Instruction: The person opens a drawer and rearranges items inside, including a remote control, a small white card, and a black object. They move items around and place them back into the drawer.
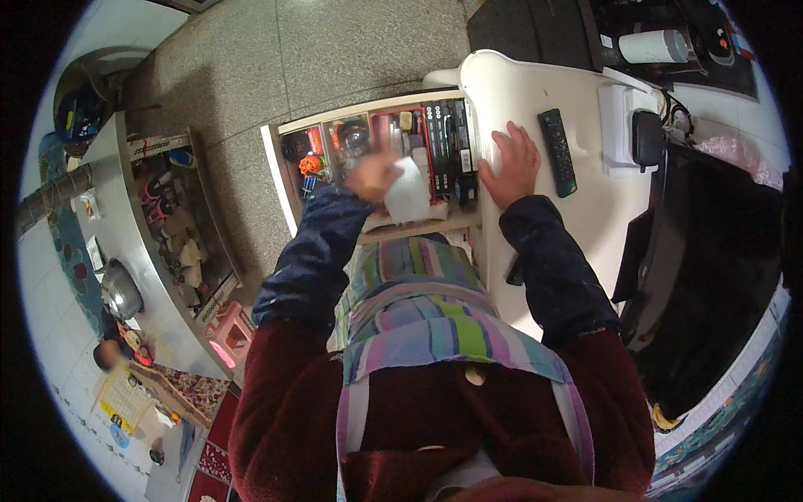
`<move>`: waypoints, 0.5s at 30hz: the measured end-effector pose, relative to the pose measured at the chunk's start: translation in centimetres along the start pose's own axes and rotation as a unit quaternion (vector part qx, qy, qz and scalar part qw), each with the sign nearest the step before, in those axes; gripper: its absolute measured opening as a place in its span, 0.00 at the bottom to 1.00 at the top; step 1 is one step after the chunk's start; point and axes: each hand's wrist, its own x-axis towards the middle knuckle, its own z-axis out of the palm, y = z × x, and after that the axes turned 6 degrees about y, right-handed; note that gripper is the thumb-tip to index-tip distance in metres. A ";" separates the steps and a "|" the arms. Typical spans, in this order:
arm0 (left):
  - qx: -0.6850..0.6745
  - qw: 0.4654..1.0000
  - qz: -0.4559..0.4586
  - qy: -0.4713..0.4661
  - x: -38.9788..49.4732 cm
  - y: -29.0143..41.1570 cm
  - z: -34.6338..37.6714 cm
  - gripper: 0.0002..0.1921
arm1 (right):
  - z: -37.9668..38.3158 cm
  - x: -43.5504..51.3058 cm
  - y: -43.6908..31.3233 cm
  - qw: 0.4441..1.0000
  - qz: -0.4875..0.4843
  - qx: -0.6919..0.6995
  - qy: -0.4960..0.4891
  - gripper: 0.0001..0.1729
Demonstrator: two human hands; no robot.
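An open drawer [276,182] full of small articles stands before me. My left hand [374,177] is over it, blurred by motion. Right beside its fingers is a white sheet [409,194], perhaps paper or cloth; whether the hand grips it cannot be told. At the drawer's left are an orange ribbed item [311,165] and a red packet [315,140]. Several black boxes [444,147] with writing fill its right side. My right hand [515,164] rests flat on the white cabinet top [590,235], fingers slightly apart, left of a black remote control [557,152].
A large black television screen [709,276] stands at the right, near a black plug-in adapter [646,139]. Farther left is a metal-topped table [154,276] with a steel pot [122,295] and a pink stool [229,332] beside it. Another person [116,345] is at the far left.
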 end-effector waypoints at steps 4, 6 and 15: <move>0.196 0.948 0.142 0.207 4.4 -1.4 1.1 0.12 | 0.1 0.1 0.1 1.000 -0.005 0.000 0.004 0.31; 0.236 0.948 0.087 0.194 5.5 -1.3 1.4 0.13 | 0.1 0.1 0.1 1.000 -0.005 -0.001 0.002 0.31; 0.434 0.860 0.153 0.221 5.1 -0.8 1.5 0.12 | 0.1 0.0 0.1 1.000 -0.008 -0.002 0.009 0.31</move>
